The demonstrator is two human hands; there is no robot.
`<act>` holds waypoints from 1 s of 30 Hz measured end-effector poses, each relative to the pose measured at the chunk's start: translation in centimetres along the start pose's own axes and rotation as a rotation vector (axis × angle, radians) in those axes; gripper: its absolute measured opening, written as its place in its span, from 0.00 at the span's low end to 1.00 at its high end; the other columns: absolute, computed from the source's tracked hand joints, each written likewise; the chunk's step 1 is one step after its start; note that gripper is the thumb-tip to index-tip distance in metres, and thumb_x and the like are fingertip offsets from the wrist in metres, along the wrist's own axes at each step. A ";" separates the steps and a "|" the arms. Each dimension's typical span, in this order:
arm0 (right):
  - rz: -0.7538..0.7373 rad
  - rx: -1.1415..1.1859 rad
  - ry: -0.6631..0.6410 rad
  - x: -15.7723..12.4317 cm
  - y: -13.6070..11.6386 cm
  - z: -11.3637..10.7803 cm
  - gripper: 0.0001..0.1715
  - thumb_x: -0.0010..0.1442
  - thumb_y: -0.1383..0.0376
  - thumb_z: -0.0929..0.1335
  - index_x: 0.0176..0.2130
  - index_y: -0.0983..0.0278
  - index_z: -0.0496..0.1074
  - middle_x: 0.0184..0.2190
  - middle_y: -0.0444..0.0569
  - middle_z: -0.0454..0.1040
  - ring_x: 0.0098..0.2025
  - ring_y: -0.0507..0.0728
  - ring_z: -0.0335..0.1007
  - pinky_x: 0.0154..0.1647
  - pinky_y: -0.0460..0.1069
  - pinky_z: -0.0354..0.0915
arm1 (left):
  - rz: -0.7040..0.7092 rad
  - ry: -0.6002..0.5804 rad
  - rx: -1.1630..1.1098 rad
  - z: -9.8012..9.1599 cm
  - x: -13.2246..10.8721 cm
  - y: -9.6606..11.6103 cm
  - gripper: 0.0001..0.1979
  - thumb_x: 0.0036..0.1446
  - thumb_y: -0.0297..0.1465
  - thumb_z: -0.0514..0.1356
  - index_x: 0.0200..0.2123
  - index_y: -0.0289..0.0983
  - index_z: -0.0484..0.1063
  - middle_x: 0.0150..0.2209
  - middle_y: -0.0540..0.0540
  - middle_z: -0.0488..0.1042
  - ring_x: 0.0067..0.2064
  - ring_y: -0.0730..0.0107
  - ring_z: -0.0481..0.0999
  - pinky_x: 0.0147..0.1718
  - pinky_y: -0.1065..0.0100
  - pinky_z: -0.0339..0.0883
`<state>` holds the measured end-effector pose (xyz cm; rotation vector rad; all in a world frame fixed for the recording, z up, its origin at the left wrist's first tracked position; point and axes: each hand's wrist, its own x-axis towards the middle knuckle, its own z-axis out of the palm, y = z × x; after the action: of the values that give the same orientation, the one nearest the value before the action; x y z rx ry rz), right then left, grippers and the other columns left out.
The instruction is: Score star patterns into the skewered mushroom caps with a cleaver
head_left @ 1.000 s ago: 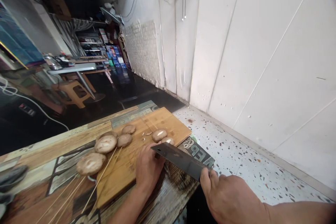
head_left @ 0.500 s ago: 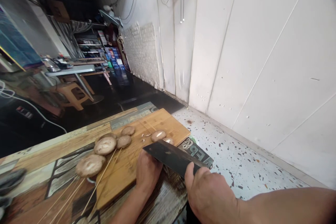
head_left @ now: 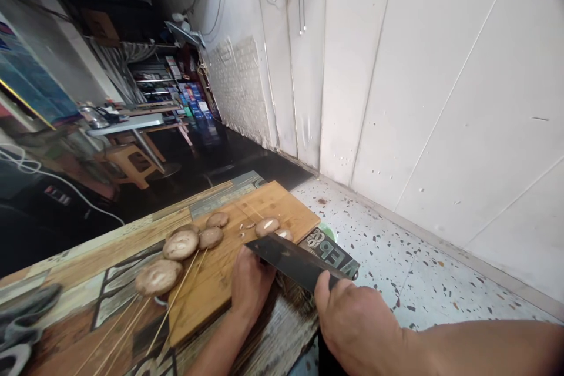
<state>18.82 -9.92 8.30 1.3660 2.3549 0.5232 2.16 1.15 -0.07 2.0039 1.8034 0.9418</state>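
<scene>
My right hand (head_left: 352,323) is wrapped round the handle of a dark cleaver (head_left: 291,261), whose blade lies over the near right part of a wooden cutting board (head_left: 229,264). My left hand (head_left: 251,285) rests on the board under the blade, fingers curled on something hidden by the cleaver. Several brown mushrooms lie on the board: one large (head_left: 157,277), one (head_left: 180,244) behind it, and a pale one (head_left: 267,226) just past the blade tip. Thin bamboo skewers (head_left: 132,323) run from the mushrooms toward me.
The board sits on a patterned wooden table (head_left: 88,258) whose right edge drops to a speckled terrazzo floor (head_left: 396,270). A white panelled wall (head_left: 418,100) stands close on the right. A small table and stool (head_left: 132,161) stand in the dark back area.
My right hand has slid left and nearer with the cleaver, and the blade has dropped closer to my left hand. The mushrooms have not moved.
</scene>
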 end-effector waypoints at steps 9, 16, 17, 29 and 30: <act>-0.034 0.233 -0.071 -1.3 3.3 -2.2 0.33 0.48 0.77 0.66 0.55 0.84 0.63 0.21 0.52 0.73 0.16 0.57 0.66 0.09 0.49 0.46 | 0.153 0.036 0.058 0.2 0.3 -0.5 0.13 0.55 0.37 0.60 0.42 0.39 0.75 0.43 0.43 0.77 0.47 0.56 0.74 0.47 0.58 0.66; 0.229 0.852 0.227 -4.2 7.3 1.9 0.14 0.66 0.69 0.53 0.31 0.61 0.60 0.16 0.41 0.62 0.16 0.51 0.56 0.17 0.48 0.54 | 0.218 0.087 0.117 -0.3 0.9 1.1 0.17 0.57 0.42 0.58 0.46 0.41 0.75 0.45 0.44 0.76 0.49 0.58 0.71 0.51 0.57 0.63; 0.267 0.972 0.231 -4.2 7.6 2.6 0.15 0.68 0.65 0.53 0.30 0.60 0.58 0.16 0.40 0.61 0.16 0.51 0.58 0.20 0.48 0.56 | 0.204 0.064 0.127 -0.4 1.2 1.6 0.17 0.57 0.41 0.58 0.47 0.41 0.75 0.45 0.44 0.76 0.49 0.58 0.71 0.52 0.57 0.63; 0.356 1.668 0.063 -4.6 7.7 6.5 0.12 0.66 0.62 0.59 0.29 0.59 0.58 0.10 0.33 0.62 0.15 0.52 0.64 0.26 0.47 0.64 | 0.017 -0.301 0.179 -2.1 5.6 3.7 0.07 0.51 0.33 0.60 0.27 0.41 0.78 0.30 0.50 0.78 0.36 0.65 0.75 0.36 0.68 0.61; 0.357 1.675 0.059 -4.6 7.7 6.6 0.12 0.65 0.62 0.59 0.29 0.59 0.58 0.10 0.33 0.62 0.15 0.52 0.64 0.26 0.47 0.64 | 0.050 -0.289 0.179 -2.3 5.7 3.8 0.07 0.51 0.32 0.59 0.26 0.41 0.78 0.29 0.51 0.77 0.35 0.66 0.75 0.35 0.69 0.61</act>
<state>29.86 -9.50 6.91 2.2563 2.3831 -1.7671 3.72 5.42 5.53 2.1698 1.7341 0.4853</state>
